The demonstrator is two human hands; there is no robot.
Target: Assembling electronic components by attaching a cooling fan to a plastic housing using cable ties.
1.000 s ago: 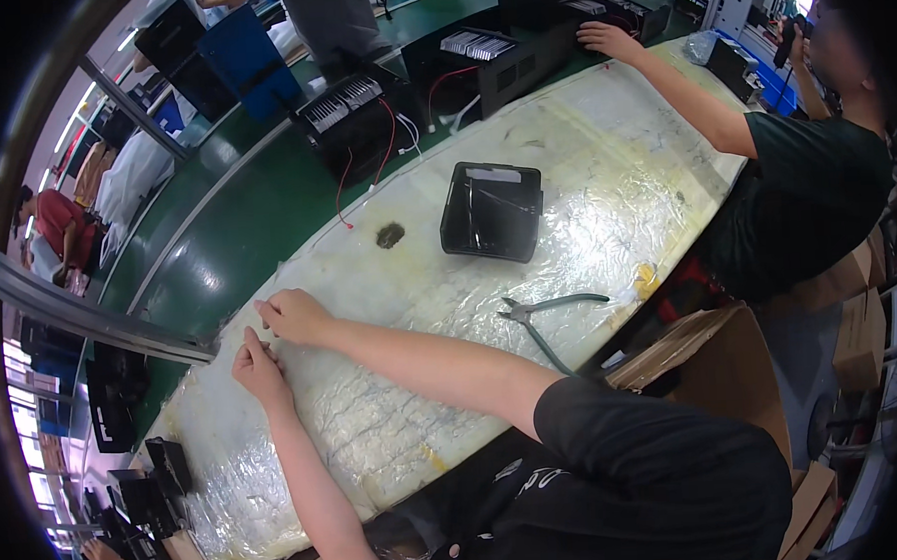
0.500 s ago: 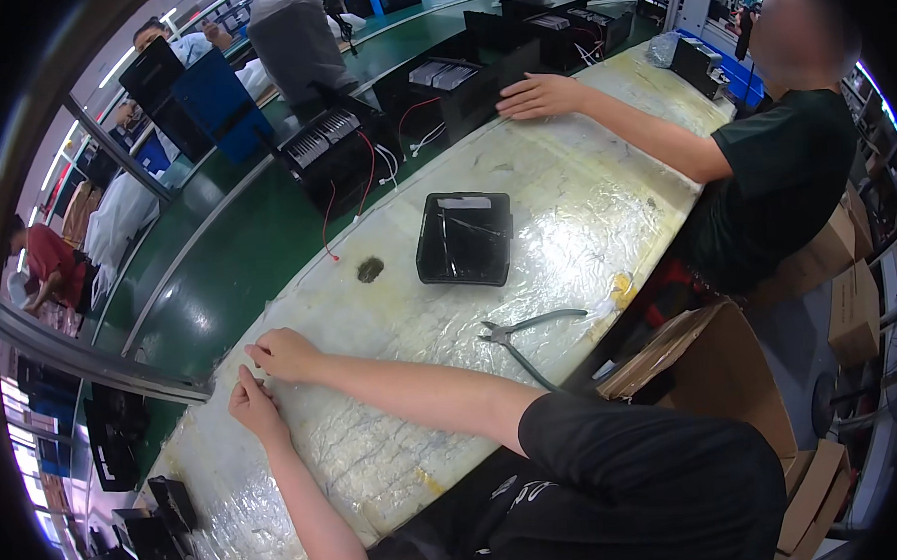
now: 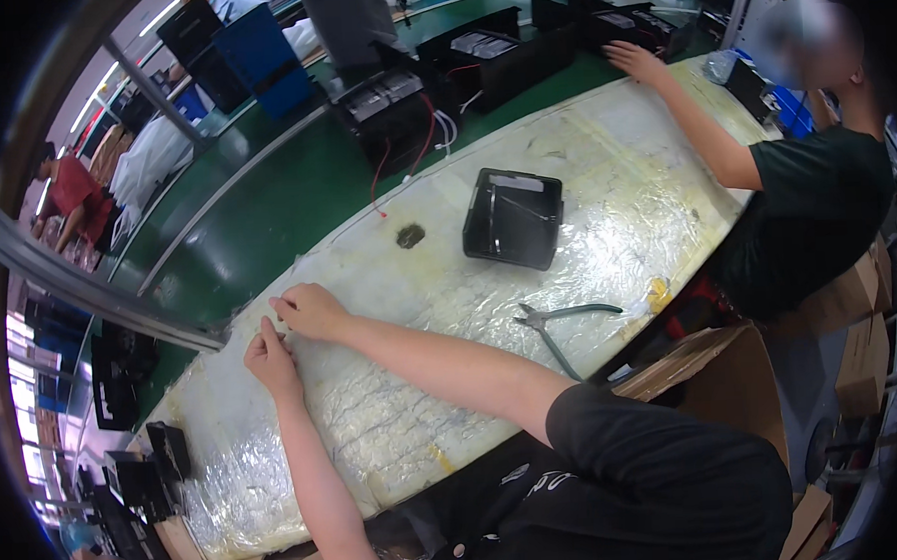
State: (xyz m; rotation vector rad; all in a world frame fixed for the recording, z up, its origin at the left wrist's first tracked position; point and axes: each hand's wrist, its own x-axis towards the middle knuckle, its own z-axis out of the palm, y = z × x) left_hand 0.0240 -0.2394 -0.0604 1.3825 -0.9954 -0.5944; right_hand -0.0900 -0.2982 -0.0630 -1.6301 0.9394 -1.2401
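Observation:
Over the left part of the pale, film-covered table (image 3: 375,423), my two hands are close together. My left hand (image 3: 272,363) has its fingers curled, thumb pointing up toward the other hand. Just beyond it, my right hand (image 3: 313,311) is closed, thumb and finger pinched. Anything inside either hand is too small or hidden to make out. Farther right lies a pair of cutting pliers (image 3: 538,318) with green handles, jaws facing left. Behind the pliers sits a shallow black tray (image 3: 511,217) with a few thin pieces in it.
A green conveyor (image 3: 216,225) runs along the table's far edge, carrying open black cases (image 3: 386,98) with red and white wires. A co-worker's hand (image 3: 639,61) is by a farther case. Cardboard box (image 3: 743,367) at right; metal rail (image 3: 109,295) at left.
The whole view has shifted, so the table's things appear farther right and higher. The co-worker's hand has moved away toward a farther case. My hands keep nearly the same pose.

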